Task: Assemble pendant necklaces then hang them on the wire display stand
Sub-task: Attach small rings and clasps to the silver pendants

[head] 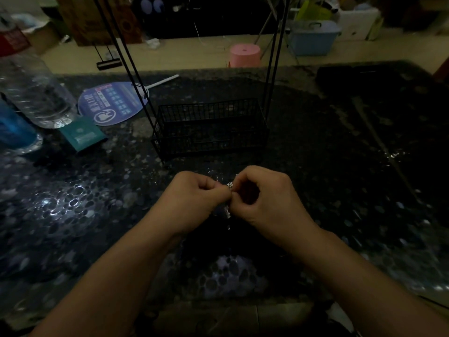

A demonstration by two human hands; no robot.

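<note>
Here both hands meet above the dark bench (73, 215), just in front of the wire display stand (209, 127). The left hand (194, 198) and right hand (264, 198) have curled fingers pinching a tiny silver pendant (230, 184) between them. In this dim light it could slip, vanishing against the speckled surface.

The tabletop (73, 203) is glossy, dark speckled stone. The wire display stand (209, 127) is matt black metal. The far-left bottle (36, 93) is clear ribbed plastic. The pendant (229, 184) glints like metal.
</note>
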